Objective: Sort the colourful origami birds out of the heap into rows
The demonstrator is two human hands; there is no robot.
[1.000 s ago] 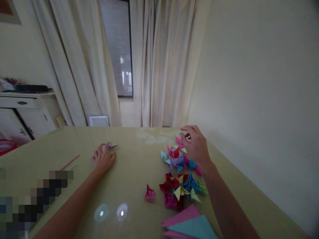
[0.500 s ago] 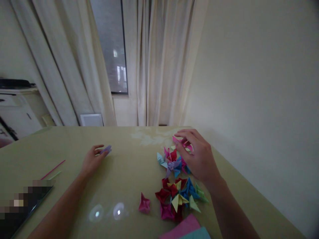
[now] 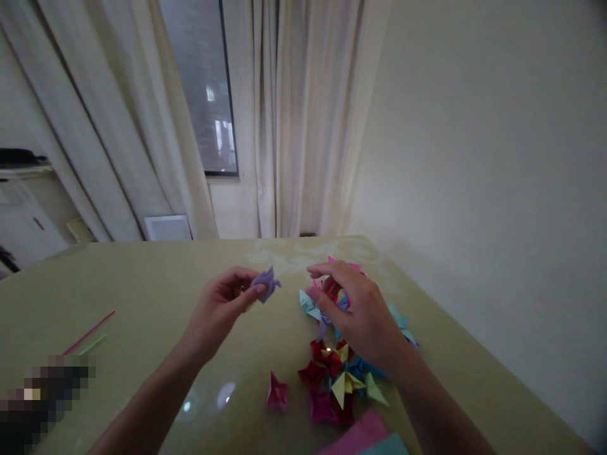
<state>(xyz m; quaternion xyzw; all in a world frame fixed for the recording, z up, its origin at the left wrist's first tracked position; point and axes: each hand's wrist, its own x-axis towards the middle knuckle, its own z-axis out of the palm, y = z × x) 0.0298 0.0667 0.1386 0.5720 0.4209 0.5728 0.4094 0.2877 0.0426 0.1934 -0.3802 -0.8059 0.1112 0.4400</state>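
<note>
Between the thumb and fingers of my left hand is a small purple folded-paper piece, raised above the table. My right hand hovers over a pile of pink, red, light blue and purple origami pieces, its thumb and fingers apart and nothing seen between them. It partly hides that pile. Nearer to me lies a second cluster of red, yellow, blue and green origami pieces. A single pink origami piece stands apart to the left of it.
Pink paper and teal paper lie at the table's near edge. On the left are a pink stick, a green stick and a dark, pixelated object. A wall borders the table on the right.
My left hand has moved right and upward in view with the purple paper piece. My right hand has shifted left and down from the pink pieces at the back. The view has turned slightly.
</note>
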